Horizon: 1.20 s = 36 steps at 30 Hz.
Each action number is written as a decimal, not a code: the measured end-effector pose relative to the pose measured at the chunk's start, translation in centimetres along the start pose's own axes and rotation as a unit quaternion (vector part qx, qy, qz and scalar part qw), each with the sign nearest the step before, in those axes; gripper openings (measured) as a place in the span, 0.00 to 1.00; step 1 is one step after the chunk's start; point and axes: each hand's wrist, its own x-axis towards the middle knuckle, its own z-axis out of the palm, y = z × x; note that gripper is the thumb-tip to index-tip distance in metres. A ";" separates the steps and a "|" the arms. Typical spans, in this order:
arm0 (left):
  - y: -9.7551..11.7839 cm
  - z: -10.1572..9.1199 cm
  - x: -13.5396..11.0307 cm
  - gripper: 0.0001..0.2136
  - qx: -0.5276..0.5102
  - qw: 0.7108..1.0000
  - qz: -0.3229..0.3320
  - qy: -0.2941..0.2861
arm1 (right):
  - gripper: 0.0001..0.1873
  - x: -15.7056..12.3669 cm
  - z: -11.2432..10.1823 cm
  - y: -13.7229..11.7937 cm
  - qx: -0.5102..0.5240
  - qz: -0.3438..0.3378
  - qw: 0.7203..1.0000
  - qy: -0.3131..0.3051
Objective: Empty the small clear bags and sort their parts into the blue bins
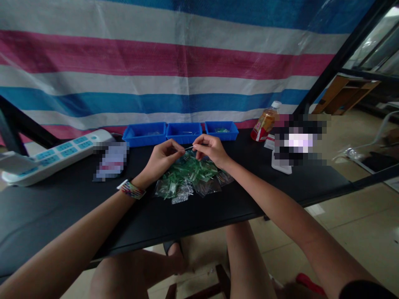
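Note:
Both my hands meet above a heap of small clear bags of green parts on the black table. My left hand, with a coloured wristband, has its fingers pinched together. My right hand is pinched too. A thin pale sliver spans the gap between the two sets of fingertips; it is too small to name.
Three blue trays stand in a row at the back of the table. A white power strip lies at the left. An orange drink bottle stands at the right by blurred items. A striped tarp hangs behind. My knees show below the table's front edge.

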 end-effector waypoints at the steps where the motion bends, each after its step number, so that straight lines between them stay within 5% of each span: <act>1: 0.0 0.1 0.0 0.14 -0.003 1.000 0.000 0.000 | 0.19 0.0 0.0 0.0 0.001 0.000 1.000 -0.001; 16: -0.2 -0.3 0.2 0.15 0.027 0.999 -0.017 -0.001 | 0.13 0.0 0.1 0.5 -0.040 -0.044 0.998 0.003; 36: -0.1 0.0 0.0 0.11 0.011 1.000 0.010 0.007 | 0.15 -0.1 -0.4 -0.1 0.018 0.001 0.999 -0.029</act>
